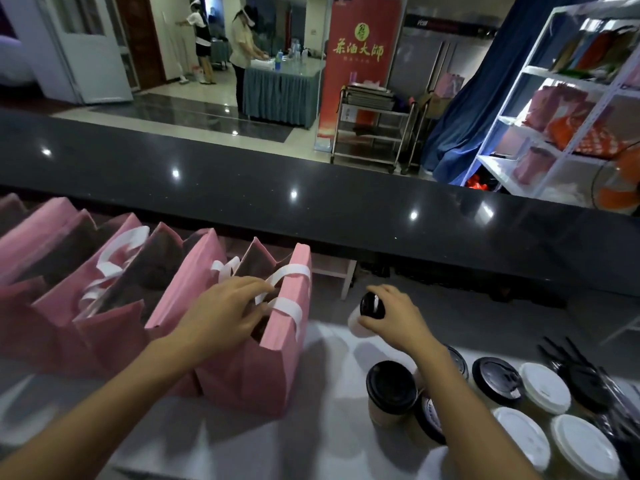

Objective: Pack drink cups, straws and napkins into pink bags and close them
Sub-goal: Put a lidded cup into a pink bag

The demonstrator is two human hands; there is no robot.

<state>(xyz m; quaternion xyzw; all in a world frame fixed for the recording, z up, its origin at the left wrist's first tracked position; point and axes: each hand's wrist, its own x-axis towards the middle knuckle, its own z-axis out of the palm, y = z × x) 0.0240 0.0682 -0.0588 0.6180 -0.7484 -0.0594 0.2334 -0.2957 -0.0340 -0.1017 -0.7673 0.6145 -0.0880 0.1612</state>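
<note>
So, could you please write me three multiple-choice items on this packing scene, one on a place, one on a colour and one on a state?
1. Where is the left hand?
A. At the mouth of the nearest pink bag
B. Flat on the black counter
C. On a white-lidded cup

2. What colour is the lid of the cup in the right hand?
A. White
B. Black
C. Pink

3. How is that cup held?
A. Standing on the table, untouched
B. Gripped and tilted, off the table
C. Already inside a bag

Answers:
1 A, the fingers reach in beside the white handles.
2 B, the round lid facing the camera is dark and glossy.
3 B, the fingers curl round it and its lid faces sideways.
</note>
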